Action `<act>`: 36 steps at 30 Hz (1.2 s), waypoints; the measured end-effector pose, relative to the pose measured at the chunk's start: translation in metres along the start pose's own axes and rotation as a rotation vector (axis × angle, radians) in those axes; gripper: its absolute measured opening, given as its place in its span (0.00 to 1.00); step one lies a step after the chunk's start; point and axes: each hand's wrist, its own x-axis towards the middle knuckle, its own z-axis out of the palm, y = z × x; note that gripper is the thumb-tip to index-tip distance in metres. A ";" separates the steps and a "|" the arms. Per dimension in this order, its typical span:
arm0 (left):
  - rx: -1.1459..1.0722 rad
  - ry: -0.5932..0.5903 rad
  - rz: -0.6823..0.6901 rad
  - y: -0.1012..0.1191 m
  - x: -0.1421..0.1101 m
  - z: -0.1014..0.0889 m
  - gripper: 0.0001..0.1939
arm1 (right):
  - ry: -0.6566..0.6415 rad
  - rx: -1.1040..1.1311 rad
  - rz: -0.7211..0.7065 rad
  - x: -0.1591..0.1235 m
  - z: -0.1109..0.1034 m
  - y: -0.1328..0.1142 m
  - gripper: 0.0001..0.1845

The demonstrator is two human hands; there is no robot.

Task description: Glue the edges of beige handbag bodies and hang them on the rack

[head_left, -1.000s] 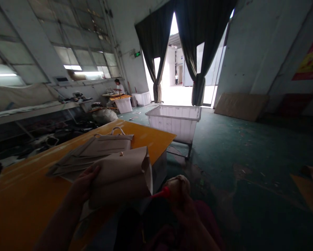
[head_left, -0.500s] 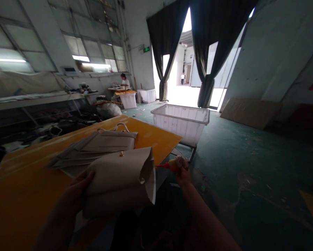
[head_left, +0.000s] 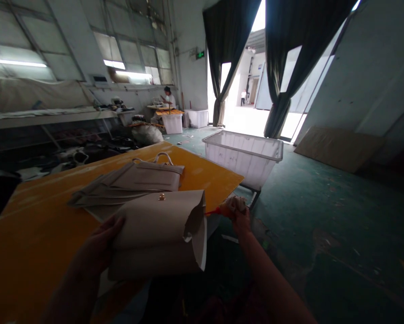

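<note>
My left hand [head_left: 103, 243] grips the near-left side of a beige bag body [head_left: 154, 234], its thumb on top. The bag lies on its side with the open end to the right, and a small gold clasp [head_left: 161, 197] shows on its upper face. In my right hand [head_left: 238, 213] is a glue bottle [head_left: 226, 208] with a red nozzle [head_left: 213, 211]. The nozzle tip points left at the far edge of the bag's opening; whether it touches cannot be made out. Just beyond lies a stack of flat beige bag pieces [head_left: 134, 177], the top one with handles.
The pieces rest on an orange-yellow table [head_left: 202, 175]. Past its right corner stands a large white plastic bin [head_left: 242, 155] on a dark frame. A person [head_left: 169, 96] sits at the back left; another [head_left: 243, 96] is outside the curtained doorway. A board [head_left: 340, 146] leans on the right wall.
The view has swung slightly left, so the whole room sits further right. Both hands keep their holds, and the nozzle stays by the bag's open edge.
</note>
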 end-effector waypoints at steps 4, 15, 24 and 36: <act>-0.024 0.032 -0.036 0.003 -0.005 0.004 0.09 | 0.002 -0.016 -0.003 -0.003 -0.007 -0.003 0.30; -0.076 -0.026 -0.017 0.001 -0.014 0.005 0.35 | -0.026 -0.023 0.031 -0.015 -0.032 -0.001 0.29; -0.065 0.001 -0.022 -0.001 -0.017 0.009 0.34 | -0.030 0.001 0.096 -0.035 -0.049 -0.004 0.27; -0.081 -0.036 0.012 -0.012 -0.024 0.001 0.30 | -0.076 -0.047 0.151 -0.066 -0.075 -0.011 0.30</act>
